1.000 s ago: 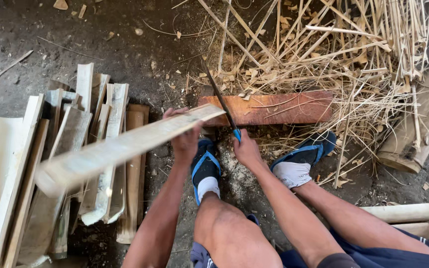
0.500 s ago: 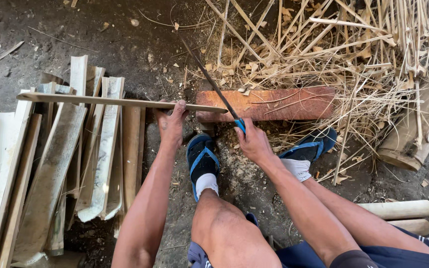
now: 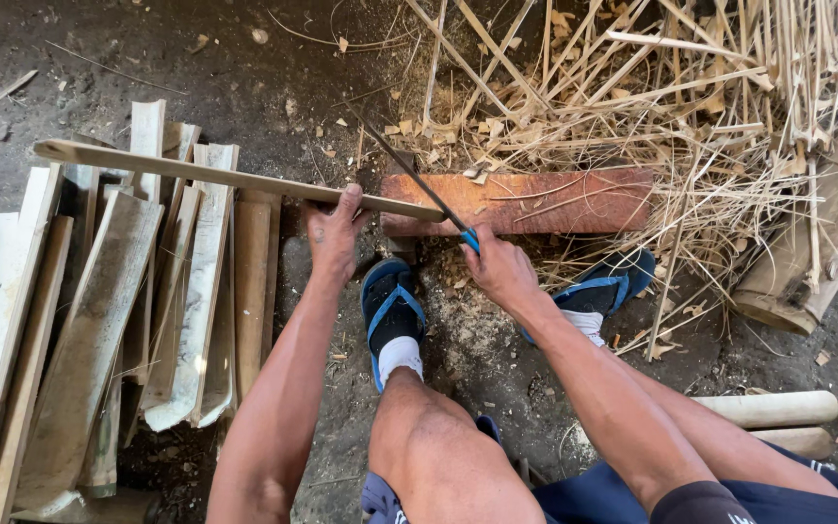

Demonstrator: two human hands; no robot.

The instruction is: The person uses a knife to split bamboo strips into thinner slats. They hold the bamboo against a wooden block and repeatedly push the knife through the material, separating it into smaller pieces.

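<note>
My left hand (image 3: 335,233) grips a long split bamboo slat (image 3: 215,177) that lies level, its right end resting on a reddish wooden block (image 3: 555,201). My right hand (image 3: 497,267) is closed on the blue handle of a long thin knife (image 3: 409,170), whose dark blade angles up and left across the slat's end at the block. My feet in blue sandals (image 3: 390,306) sit just below the block, on either side of my right hand.
A stack of split bamboo pieces (image 3: 99,311) lies on the dirt floor at left. A tangle of thin bamboo strips (image 3: 671,87) covers the upper right. A thick bamboo section (image 3: 817,243) lies at right, with round poles (image 3: 768,408) beside my leg.
The slat was swung down from a raised, tilted pose to lie level on the block. The knife blade now crosses its end; my hands shifted only slightly.
</note>
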